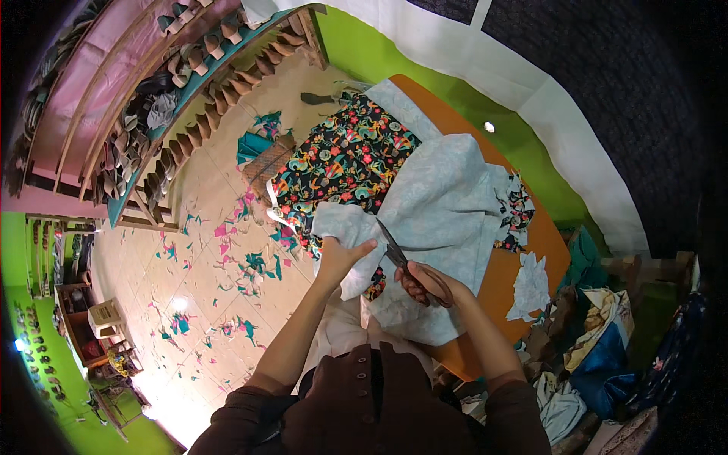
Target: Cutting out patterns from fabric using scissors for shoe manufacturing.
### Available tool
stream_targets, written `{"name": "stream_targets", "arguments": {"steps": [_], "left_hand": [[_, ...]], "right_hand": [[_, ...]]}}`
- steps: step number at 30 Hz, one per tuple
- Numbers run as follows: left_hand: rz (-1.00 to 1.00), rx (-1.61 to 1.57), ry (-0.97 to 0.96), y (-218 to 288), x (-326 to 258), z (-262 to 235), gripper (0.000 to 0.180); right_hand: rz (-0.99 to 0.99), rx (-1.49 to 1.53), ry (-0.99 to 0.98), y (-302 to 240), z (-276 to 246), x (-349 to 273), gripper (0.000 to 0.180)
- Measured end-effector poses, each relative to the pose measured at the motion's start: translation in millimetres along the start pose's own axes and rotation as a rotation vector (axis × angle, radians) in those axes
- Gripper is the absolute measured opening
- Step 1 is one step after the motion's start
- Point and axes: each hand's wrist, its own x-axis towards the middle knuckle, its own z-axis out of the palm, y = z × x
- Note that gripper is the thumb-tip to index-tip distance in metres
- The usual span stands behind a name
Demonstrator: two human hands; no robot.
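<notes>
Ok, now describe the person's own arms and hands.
The left hand and right hand are ungloved. Both forearms are bare; dark brown sleeves end near the elbows, matching the buttoned top.

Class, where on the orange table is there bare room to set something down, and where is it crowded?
Bare: the orange table between the pale blue cloth and the separate pale scrap; also its far-right strip, between that cloth and the green wall. Crowded: the middle, covered by that cloth, and the near side, where the right hand holds scissors.
</notes>
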Motion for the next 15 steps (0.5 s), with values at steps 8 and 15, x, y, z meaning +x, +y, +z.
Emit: {"name": "stream_targets", "arguments": {"steps": [8, 15], "left_hand": [[-0.189, 0.176, -0.062, 16, -8, -1, 0.071], [-0.278, 0.294, -0.065, 3, -7, -9, 0.074]], "right_hand": [[-0.030, 0.008, 0.022, 0, 9, 10, 0.052], [0.007, 0.051, 0.036, 0, 16, 10, 0.056]]}}
